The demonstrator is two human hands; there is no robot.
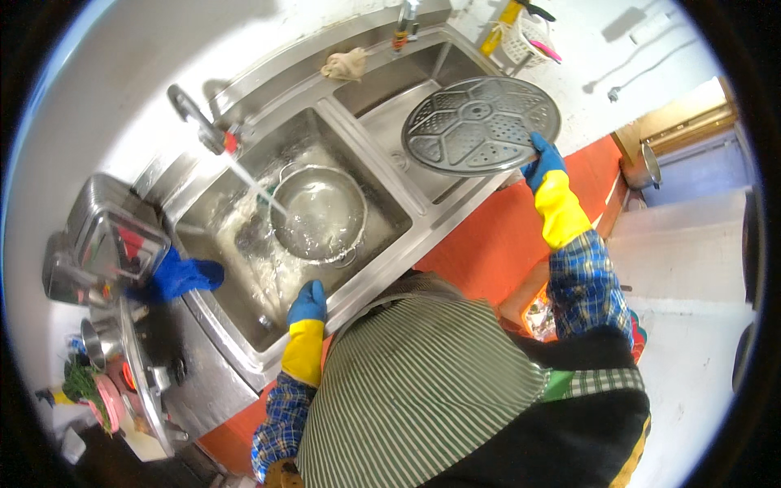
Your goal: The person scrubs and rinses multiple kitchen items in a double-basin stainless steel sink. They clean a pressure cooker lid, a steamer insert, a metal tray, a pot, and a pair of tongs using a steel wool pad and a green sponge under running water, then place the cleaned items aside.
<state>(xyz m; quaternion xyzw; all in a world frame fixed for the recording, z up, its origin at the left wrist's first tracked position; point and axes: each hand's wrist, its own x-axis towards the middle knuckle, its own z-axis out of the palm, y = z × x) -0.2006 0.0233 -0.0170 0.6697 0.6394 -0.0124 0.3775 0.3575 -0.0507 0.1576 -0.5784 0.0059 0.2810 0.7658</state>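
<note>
My right hand (545,161), in a blue and yellow rubber glove, grips the rim of a round perforated metal steamer plate (479,110). The plate hangs over the right sink basin (399,113), thumb on its upper face. My left hand (307,303), gloved alike, is at the front of the left sink basin (378,244); its fingertips are partly hidden. In that basin sits a round metal pot (317,213) with two loop handles, holding water. A running faucet (210,134) pours a stream onto the pot's left side, and water covers part of the basin floor.
A pale cloth (345,64) lies on the sink's back ledge near a second faucet (403,30). Stacked metal trays (116,226) and a blue cloth (189,277) stand at the left. A white plastic basket (529,43) is at the back right. Orange flooring (488,238) shows below.
</note>
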